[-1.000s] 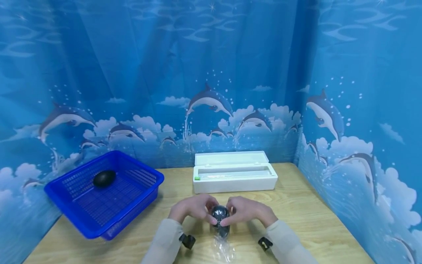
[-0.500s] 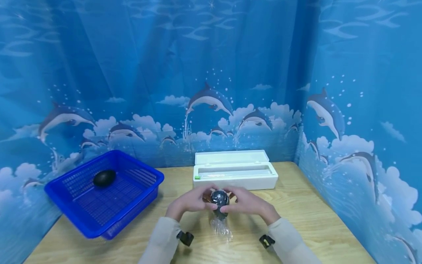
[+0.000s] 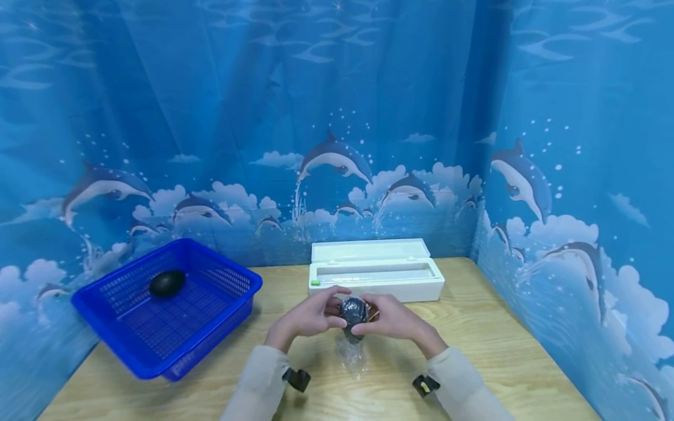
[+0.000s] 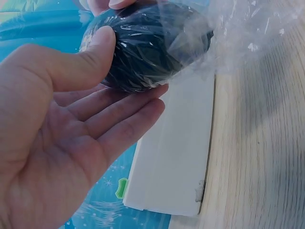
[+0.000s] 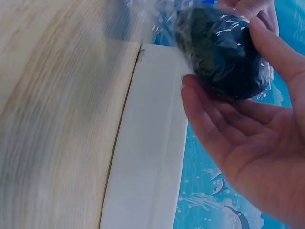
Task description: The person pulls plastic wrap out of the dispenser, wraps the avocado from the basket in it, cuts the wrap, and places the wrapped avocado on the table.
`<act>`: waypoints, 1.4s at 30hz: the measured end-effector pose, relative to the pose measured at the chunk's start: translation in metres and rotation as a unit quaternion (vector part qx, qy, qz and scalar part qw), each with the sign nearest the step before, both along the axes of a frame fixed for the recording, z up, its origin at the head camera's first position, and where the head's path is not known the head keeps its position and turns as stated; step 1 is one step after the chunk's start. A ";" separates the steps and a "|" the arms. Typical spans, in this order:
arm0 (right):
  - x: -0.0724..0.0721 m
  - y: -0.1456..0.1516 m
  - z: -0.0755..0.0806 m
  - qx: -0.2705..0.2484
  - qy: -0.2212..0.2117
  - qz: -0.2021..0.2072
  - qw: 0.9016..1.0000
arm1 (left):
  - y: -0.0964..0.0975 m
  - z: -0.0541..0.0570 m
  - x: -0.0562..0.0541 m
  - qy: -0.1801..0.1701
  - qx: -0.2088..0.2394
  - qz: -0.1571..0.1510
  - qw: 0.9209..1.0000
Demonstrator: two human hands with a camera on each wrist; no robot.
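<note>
Both hands hold a dark, egg-shaped avocado (image 3: 354, 310) wrapped in clear cling film, raised in front of the white box. My left hand (image 3: 310, 316) grips its left side, thumb on the near face and fingers beneath, as the left wrist view shows. On the other side, my right hand (image 3: 397, 318) holds it with the thumb on top and fingers curved under it (image 5: 224, 52). A loose, crumpled tail of cling film (image 4: 257, 33) hangs from the avocado toward the person.
Behind the hands stands a white cling film box (image 3: 376, 290), its lid raised, with a green slider (image 3: 315, 283) at the left. To the left is a blue basket (image 3: 221, 333) with another dark avocado (image 3: 167, 283) inside. Dolphin-print curtains (image 3: 337, 88) enclose the wooden table (image 3: 489, 351).
Both hands have lifted the wrapped avocado up and away from the person, closer to the white box. It has turned in the fingers, and the film tail moved with it.
</note>
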State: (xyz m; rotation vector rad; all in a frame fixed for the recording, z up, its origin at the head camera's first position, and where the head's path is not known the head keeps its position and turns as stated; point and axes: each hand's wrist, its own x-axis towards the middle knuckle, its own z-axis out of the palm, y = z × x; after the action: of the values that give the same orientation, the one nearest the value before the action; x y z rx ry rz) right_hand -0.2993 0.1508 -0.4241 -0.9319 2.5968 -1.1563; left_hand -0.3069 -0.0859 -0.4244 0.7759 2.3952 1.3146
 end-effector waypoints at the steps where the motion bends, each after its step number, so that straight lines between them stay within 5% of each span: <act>1: 0.000 0.000 0.000 0.002 0.005 -0.002 1.000 | 0.000 0.000 0.000 0.004 -0.002 -0.001 1.000; 9: 0.004 -0.001 0.004 0.017 0.055 -0.012 0.998 | -0.001 0.005 0.003 0.051 -0.032 -0.039 0.997; 22: 0.005 -0.003 0.007 0.020 0.047 0.011 0.999 | -0.007 -0.001 0.009 0.127 -0.031 -0.020 0.991; 31: 0.008 -0.006 0.007 0.007 0.074 0.010 0.997 | -0.015 -0.001 0.015 0.109 -0.015 -0.002 0.994; 37: 0.009 -0.007 0.005 0.009 0.057 0.015 0.998 | -0.016 -0.002 0.016 0.073 -0.014 -0.002 0.997; 42: 0.011 -0.006 0.008 -0.019 0.032 0.032 0.999 | -0.015 -0.002 0.017 0.079 0.018 0.006 0.997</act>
State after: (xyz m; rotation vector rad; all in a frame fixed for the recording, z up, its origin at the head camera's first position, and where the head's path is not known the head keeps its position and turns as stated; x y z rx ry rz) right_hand -0.2881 0.1450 -0.4164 -1.0690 2.5815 -1.1819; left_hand -0.2902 -0.1005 -0.4266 0.9089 2.5060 1.3514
